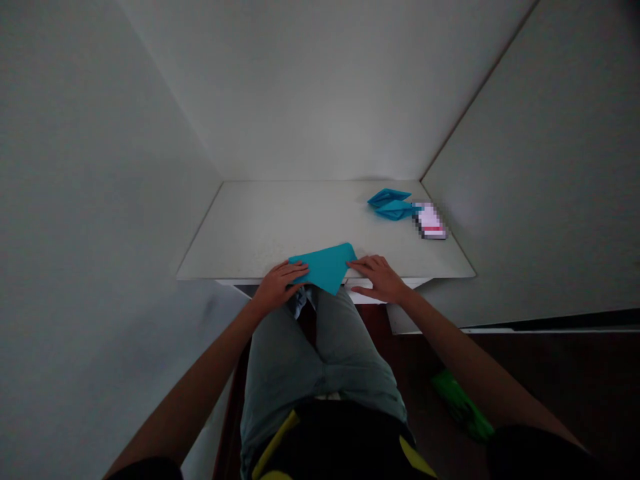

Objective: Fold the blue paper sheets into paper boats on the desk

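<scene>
A sheet of turquoise paper (325, 264), folded with slanting edges, lies at the table's front edge, one corner jutting out over my lap. My left hand (281, 285) rests on its left end, fingers stretched flat across the paper. At the right end, the fingertips of my right hand (379, 277) touch the paper's edge, with the thumb held apart below them. Farther back on the right are two folded blue paper pieces (396, 211) with pointed ends, lying side by side and touching or overlapping.
The narrow white table (240, 230) is enclosed by walls at the back and both sides. A phone-like flat object (431, 221), its surface pixelated, lies beside the folded pieces. Something bright green (463, 405) lies on the dark floor below my right arm.
</scene>
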A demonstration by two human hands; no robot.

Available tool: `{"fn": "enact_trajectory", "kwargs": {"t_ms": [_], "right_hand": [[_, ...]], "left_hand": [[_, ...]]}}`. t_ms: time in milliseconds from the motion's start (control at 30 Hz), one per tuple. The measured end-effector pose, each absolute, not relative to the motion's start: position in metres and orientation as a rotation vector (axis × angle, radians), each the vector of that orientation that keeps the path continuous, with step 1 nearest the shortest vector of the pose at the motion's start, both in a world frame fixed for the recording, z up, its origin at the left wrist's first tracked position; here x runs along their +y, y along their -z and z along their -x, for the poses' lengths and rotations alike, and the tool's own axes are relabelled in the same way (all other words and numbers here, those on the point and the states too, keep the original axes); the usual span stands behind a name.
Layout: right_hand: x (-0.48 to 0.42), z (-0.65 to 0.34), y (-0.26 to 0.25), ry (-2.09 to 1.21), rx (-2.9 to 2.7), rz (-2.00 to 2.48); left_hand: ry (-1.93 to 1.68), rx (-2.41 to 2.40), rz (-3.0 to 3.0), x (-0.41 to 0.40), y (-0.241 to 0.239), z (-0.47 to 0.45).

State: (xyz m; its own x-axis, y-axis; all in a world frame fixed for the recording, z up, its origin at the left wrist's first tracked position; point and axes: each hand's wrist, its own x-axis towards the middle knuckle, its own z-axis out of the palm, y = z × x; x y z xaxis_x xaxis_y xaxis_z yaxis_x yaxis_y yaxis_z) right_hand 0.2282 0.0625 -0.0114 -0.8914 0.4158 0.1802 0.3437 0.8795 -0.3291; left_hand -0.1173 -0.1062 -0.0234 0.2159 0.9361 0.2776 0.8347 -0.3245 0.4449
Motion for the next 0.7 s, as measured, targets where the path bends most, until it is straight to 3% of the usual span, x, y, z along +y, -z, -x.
{"fn": "enact_trajectory", "kwargs": {"t_ms": [200,467,700], "right_hand": [[0.060,-0.229,0.012,-0.473,-2.774,0.490],[0.073,-0.228,0.015,-0.540,-2.670,0.602],[0.085,-0.206,0.022,-0.592,-2.439,0.930]], "left_hand": [[-0.751,1.633,-2.139,-0.085,0.015,0.127],[-0.689,2.031,-1.968,-0.050,0.015,0.132],[-0.654,2.041,-1.914,-0.044,0.013,0.134]]}}
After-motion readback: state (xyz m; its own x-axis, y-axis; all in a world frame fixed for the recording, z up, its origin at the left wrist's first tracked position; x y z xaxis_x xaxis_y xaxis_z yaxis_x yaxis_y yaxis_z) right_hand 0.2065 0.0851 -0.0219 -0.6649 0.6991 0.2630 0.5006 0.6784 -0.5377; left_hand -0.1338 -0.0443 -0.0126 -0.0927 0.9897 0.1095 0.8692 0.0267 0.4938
